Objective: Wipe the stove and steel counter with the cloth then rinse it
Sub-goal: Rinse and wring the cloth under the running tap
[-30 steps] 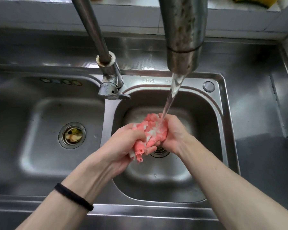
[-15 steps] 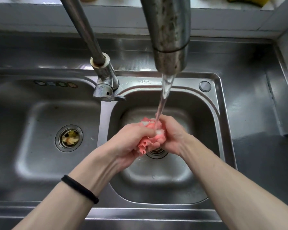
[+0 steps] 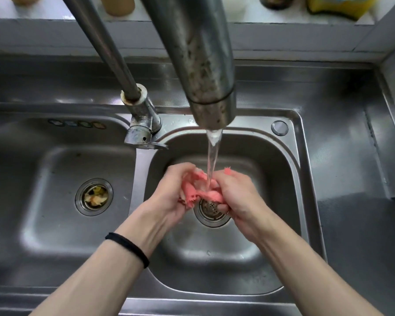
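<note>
Over the right basin [image 3: 285, 179] of the steel sink, both hands work the pink cloth [image 3: 192, 193] under the running tap [image 3: 203, 65]. Half a second ago the hands were pressed tight together with the cloth balled up between them; now they have drawn a little apart, and the cloth stretches across the gap. The left hand [image 3: 167, 199] grips one bunched end with curled fingers, the right hand [image 3: 240, 197] clutches the other, and a pink tuft pokes out above the right knuckles. The water stream [image 3: 213, 156] lands right on the cloth between the two hands. With the hands parted, the drain strainer [image 3: 211, 210] now shows below the cloth, where before it was mostly covered. A black band [image 3: 128, 248] sits on the left wrist. Food scraps sit in the left basin's drain [image 3: 94, 197], and a yellow sponge [image 3: 338, 5] rests on the ledge behind.
</note>
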Demonstrator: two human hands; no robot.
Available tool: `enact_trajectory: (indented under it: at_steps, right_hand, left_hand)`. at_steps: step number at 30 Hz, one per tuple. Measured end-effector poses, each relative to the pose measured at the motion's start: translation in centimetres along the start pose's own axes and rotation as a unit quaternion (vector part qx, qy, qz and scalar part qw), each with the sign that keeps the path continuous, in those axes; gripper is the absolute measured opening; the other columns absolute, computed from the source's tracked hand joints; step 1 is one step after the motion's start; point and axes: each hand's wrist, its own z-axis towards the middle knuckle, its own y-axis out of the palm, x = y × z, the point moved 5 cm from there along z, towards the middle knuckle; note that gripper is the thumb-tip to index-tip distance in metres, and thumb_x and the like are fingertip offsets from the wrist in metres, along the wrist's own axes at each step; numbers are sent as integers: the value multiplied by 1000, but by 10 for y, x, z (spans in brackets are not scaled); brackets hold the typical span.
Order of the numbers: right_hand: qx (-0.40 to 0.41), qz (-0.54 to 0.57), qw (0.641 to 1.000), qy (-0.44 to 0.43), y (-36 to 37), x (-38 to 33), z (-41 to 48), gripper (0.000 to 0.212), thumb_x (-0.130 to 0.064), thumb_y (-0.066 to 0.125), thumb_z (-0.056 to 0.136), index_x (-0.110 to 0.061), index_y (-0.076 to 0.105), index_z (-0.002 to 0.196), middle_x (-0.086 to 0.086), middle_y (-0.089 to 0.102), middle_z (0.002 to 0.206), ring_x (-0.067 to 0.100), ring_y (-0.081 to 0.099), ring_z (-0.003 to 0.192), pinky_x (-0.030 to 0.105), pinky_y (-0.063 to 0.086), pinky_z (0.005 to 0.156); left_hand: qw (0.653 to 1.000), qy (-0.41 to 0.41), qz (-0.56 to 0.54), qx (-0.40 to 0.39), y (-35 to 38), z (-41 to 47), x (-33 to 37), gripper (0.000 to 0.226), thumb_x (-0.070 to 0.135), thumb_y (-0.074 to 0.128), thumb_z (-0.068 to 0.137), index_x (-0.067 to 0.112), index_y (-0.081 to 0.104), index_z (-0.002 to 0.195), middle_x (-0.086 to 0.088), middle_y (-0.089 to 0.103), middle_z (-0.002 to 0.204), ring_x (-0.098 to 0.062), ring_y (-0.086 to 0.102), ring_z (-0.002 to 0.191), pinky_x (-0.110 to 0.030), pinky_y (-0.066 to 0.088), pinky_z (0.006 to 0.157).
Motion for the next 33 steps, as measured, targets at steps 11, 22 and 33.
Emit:
enact_trajectory:
  at_steps: [11,22,33]
  right_hand:
    - [201,-388,863,-255,37,-24,-61,42,-49,27,105,-24,58,118,8,73,97,36,68,91,43,41,70]
    - [159,-427,879,-139,7,-2,11,41,-44,29,104,-18,60,95,22,72,99,48,65,95,41,38,70]
    - [29,94,991,88,-12,21,8,22,-20,60,100,-2,72,98,6,70,68,12,51,40,19,30,32]
  left_hand:
    - [998,12,66,-4,20,4,-15,41,19,25,114,22,42,77,11,55,39,1,56,38,-12,44,41]
    - [992,21,125,15,19,-6,-21,52,25,49,106,20,49,55,5,36,40,-7,28,29,-12,17,34]
    - [995,-41,-68,60,-22,2,-27,19,16,56,96,9,65,81,0,47,51,-11,46,45,-20,45,46]
